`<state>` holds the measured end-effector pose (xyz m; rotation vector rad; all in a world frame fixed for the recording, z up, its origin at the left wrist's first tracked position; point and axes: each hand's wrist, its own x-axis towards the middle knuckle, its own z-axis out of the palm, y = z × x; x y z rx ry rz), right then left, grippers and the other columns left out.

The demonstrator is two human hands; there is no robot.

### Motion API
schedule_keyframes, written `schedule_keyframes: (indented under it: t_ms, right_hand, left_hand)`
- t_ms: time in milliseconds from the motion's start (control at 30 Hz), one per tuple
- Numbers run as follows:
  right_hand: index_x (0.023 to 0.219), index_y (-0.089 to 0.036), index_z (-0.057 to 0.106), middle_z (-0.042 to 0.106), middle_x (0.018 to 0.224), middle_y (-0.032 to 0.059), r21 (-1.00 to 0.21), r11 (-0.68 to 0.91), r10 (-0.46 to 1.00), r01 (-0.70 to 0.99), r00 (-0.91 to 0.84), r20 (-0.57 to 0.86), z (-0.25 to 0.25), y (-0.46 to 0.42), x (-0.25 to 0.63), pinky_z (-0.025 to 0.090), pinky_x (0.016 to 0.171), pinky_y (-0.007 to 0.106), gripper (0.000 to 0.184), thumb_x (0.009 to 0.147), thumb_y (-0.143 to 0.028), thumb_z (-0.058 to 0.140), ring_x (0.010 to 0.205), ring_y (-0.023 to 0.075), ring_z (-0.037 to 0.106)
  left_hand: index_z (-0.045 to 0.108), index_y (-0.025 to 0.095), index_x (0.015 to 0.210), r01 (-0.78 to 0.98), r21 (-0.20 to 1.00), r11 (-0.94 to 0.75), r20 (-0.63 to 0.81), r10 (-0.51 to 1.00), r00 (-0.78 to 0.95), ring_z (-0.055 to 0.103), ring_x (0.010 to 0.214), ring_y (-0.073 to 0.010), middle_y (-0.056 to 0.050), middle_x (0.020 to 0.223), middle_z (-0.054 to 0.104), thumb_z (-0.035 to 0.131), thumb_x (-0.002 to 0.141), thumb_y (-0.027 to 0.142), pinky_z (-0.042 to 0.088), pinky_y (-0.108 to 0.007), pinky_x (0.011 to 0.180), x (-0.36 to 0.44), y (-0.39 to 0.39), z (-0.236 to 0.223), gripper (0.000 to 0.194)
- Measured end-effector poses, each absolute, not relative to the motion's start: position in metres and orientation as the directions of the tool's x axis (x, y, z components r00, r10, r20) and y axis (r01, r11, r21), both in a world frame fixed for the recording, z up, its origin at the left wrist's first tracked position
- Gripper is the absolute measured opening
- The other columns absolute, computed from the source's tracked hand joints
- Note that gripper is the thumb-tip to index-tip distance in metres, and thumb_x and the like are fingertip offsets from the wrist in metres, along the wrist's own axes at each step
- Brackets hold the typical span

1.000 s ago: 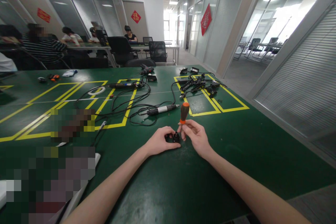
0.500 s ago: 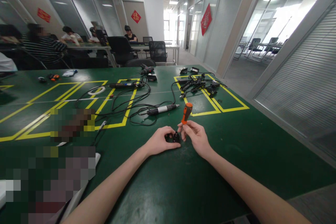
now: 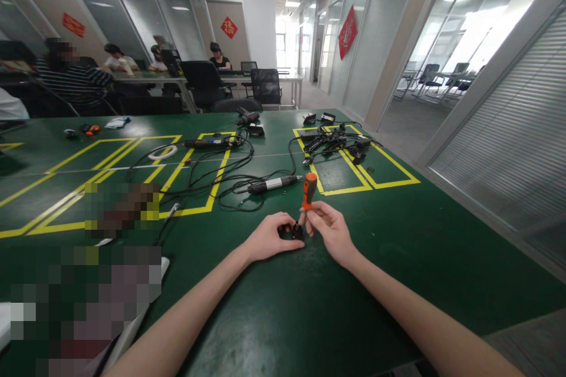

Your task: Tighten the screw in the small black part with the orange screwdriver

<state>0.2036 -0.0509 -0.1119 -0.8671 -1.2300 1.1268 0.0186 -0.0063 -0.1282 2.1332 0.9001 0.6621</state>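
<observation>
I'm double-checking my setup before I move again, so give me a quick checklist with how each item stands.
1. Left hand around the small black part: ok.
2. Right hand on the screwdriver, handle up: ok, fingers at the handle's lower end.
3. Screwdriver tip seated in the part: cannot tell, too small and partly hidden.
4. Silver-and-black corded tool clear of both hands: ok, it lies beyond them.
5. Pile of black parts clear of both hands: ok, farther up the table.

I note white ring among yellow tape lines on green worktop; beyond, black office chair, red diamond sign.
</observation>
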Motion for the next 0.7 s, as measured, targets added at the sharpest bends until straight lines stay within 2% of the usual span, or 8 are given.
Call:
schedule_keyframes:
  t_ms: [167, 400, 533, 700]
  right_hand:
    - [0.084, -0.021, 0.06, 0.069, 0.072, -0.0002, -0.956, 0.24, 0.97, -0.169, -0.002, 0.244, -0.1132, -0.0508, 0.2028, 0.047, 0.051, 0.025, 0.036, 0.08, -0.05, 0.081, 0.054, 0.0115, 0.054]
    - [0.086, -0.02, 0.066, 0.068, 0.075, 0.0016, -0.955, 0.239, 0.968, -0.175, -0.038, 0.249, -0.1131, -0.0506, 0.2033, 0.046, 0.05, 0.026, 0.036, 0.088, -0.055, 0.071, 0.051, 0.0103, 0.051]
    - [0.089, -0.021, 0.062, 0.068, 0.072, -0.0005, -0.95, 0.252, 0.966, -0.187, -0.015, 0.259, -0.1121, -0.0519, 0.2023, 0.047, 0.051, 0.025, 0.036, 0.082, -0.052, 0.079, 0.052, 0.0107, 0.052]
    - [0.081, -0.021, 0.063, 0.067, 0.072, -0.0001, -0.955, 0.257, 0.966, -0.148, 0.0, 0.26, -0.1125, -0.0511, 0.2032, 0.047, 0.051, 0.026, 0.033, 0.08, -0.049, 0.081, 0.053, 0.0113, 0.052]
  left_hand:
    - [0.072, 0.017, 0.087, 0.394, 0.77, -0.501, 0.172, 0.758, 0.629, 0.058, 0.08, -0.0173, -0.002, 0.084, 0.064, 0.084, 0.075, 0.04, 0.046, -0.028, 0.072, 0.0185, -0.0061, -0.1279, 0.029]
    - [0.07, 0.017, 0.084, 0.396, 0.769, -0.501, 0.176, 0.763, 0.622, 0.058, 0.078, -0.0165, -0.001, 0.083, 0.064, 0.084, 0.075, 0.042, 0.045, -0.027, 0.071, 0.0186, -0.006, -0.1291, 0.03]
    - [0.07, 0.017, 0.083, 0.399, 0.769, -0.5, 0.176, 0.766, 0.619, 0.058, 0.078, -0.0168, -0.001, 0.082, 0.063, 0.084, 0.074, 0.043, 0.045, -0.028, 0.07, 0.0189, -0.0063, -0.1291, 0.031]
    - [0.073, 0.017, 0.088, 0.399, 0.771, -0.497, 0.168, 0.762, 0.625, 0.058, 0.08, -0.0174, -0.002, 0.084, 0.064, 0.084, 0.074, 0.04, 0.046, -0.028, 0.072, 0.0187, -0.0068, -0.1278, 0.029]
